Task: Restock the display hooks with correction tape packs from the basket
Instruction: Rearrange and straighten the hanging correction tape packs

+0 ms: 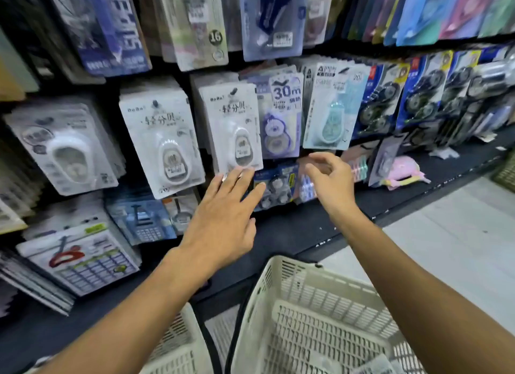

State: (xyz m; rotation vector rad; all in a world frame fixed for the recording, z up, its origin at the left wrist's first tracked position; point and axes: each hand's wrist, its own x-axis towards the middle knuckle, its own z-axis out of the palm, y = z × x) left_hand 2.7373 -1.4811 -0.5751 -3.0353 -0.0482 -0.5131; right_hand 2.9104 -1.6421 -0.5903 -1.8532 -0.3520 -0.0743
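Note:
White correction tape packs (232, 128) hang in a stack on a display hook at the centre of the wall. My left hand (223, 214) reaches up with straight fingers, and its fingertips touch the bottom edge of the front pack. My right hand (328, 181) hovers just right of it with loosely curled fingers and holds nothing. A second stack of the same white packs (161, 136) hangs to the left. The cream plastic basket (278, 278) sits below my arms; a clear-wrapped pack (376, 365) shows at its bottom right.
Purple "30m" packs (281, 114) and pale blue packs (331, 108) hang right of the white ones. Blue multi-packs (274, 186) hang below, behind my hands. A dark shelf ledge (306, 228) runs under the display, with a pink item (404, 172) lying on it. Light floor lies at right.

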